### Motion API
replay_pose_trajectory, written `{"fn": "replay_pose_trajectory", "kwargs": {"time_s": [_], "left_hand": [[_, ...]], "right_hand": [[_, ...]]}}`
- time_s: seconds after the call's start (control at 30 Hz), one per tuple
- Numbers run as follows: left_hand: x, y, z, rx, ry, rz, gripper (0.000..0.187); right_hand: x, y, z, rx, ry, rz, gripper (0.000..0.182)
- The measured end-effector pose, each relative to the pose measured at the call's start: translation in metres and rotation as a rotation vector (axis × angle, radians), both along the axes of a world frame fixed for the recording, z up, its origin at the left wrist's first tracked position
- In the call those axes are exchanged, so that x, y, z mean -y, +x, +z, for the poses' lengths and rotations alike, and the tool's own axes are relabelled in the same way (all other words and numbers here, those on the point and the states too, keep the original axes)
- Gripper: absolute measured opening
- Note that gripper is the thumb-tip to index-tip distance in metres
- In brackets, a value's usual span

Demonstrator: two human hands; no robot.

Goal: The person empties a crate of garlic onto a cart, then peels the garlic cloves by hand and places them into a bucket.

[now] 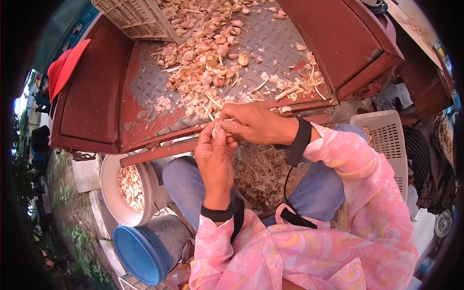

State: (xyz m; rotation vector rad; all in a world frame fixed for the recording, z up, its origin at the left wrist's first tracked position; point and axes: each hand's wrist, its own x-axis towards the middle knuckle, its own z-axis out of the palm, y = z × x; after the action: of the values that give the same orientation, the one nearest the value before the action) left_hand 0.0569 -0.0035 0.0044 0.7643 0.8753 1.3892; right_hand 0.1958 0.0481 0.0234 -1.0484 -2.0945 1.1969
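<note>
My left hand (214,159) and my right hand (256,124) meet at the front edge of the red metal truck bed (159,123). Between their fingertips is a small pale garlic clove (215,131), mostly covered by the fingers. The left thumb and fingers pinch it from below, while the right fingers close over it from above. Just beyond, a pile of garlic cloves and loose skins (205,72) spreads across the patterned metal floor. Dry stalks (288,93) lie among the scraps to the right.
A white bucket (110,186) with garlic cloves (130,188) stands at lower left, beside a blue-topped bucket (140,256). One pale plastic crate (137,19) sits on the bed; another basket (386,133) is at right. Skins (261,169) cover the ground between my knees.
</note>
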Motion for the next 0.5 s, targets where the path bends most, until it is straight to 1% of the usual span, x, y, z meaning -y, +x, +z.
{"fn": "replay_pose_trajectory", "kwargs": {"time_s": [0.03, 0.07, 0.1, 0.13, 0.17, 0.2, 0.23, 0.27, 0.3, 0.33, 0.37, 0.4, 0.43, 0.47, 0.5], "left_hand": [[0.001, -0.013, -0.009, 0.029, -0.010, -0.028, 0.033], [0.002, -0.022, -0.018, 0.058, -0.024, -0.054, 0.036], [0.003, -0.020, -0.014, 0.061, -0.021, -0.054, 0.036], [0.005, -0.019, -0.009, 0.016, -0.032, -0.039, 0.037], [0.006, -0.018, -0.004, -0.030, -0.045, -0.023, 0.039], [0.008, -0.015, -0.001, -0.029, -0.046, -0.021, 0.039], [0.011, -0.009, 0.001, -0.083, -0.008, -0.035, 0.039], [0.013, -0.006, 0.002, -0.136, 0.029, -0.048, 0.038], [0.014, -0.005, 0.002, -0.133, 0.028, -0.044, 0.038], [0.014, -0.005, 0.001, -0.123, 0.019, -0.045, 0.034], [0.014, -0.004, 0.000, -0.113, 0.011, -0.047, 0.031], [0.012, -0.007, -0.003, -0.111, 0.011, -0.046, 0.031], [0.010, -0.011, -0.007, -0.024, -0.029, -0.051, 0.026], [0.009, -0.015, -0.010, 0.063, -0.070, -0.055, 0.021], [0.007, -0.016, -0.009, 0.067, -0.071, -0.052, 0.021]], "right_hand": [[0.000, 0.000, -0.004, 0.005, 0.008, -0.005, 0.018], [0.000, -0.001, -0.010, -0.037, 0.074, 0.023, 0.019], [-0.001, -0.001, -0.011, -0.079, 0.139, 0.053, 0.019], [-0.001, -0.001, -0.011, -0.054, 0.178, 0.027, 0.021], [-0.001, 0.000, -0.010, -0.053, 0.178, 0.028, 0.021], [0.000, 0.002, -0.001, -0.044, 0.102, 0.035, 0.021], [0.001, 0.002, 0.004, -0.036, 0.025, 0.044, 0.020], [0.001, 0.001, 0.003, -0.033, 0.023, 0.048, 0.020], [0.001, 0.000, 0.001, 0.008, 0.148, 0.075, 0.021], [0.001, -0.001, 0.000, 0.049, 0.273, 0.101, 0.022], [0.000, -0.001, -0.001, 0.052, 0.273, 0.105, 0.022], [-0.001, 0.000, -0.003, 0.075, 0.328, 0.097, 0.024], [0.000, 0.000, -0.003, 0.099, 0.382, 0.087, 0.025], [0.001, 0.000, -0.003, 0.101, 0.381, 0.088, 0.025], [0.004, -0.002, -0.003, 0.117, 0.407, 0.057, 0.025]]}}
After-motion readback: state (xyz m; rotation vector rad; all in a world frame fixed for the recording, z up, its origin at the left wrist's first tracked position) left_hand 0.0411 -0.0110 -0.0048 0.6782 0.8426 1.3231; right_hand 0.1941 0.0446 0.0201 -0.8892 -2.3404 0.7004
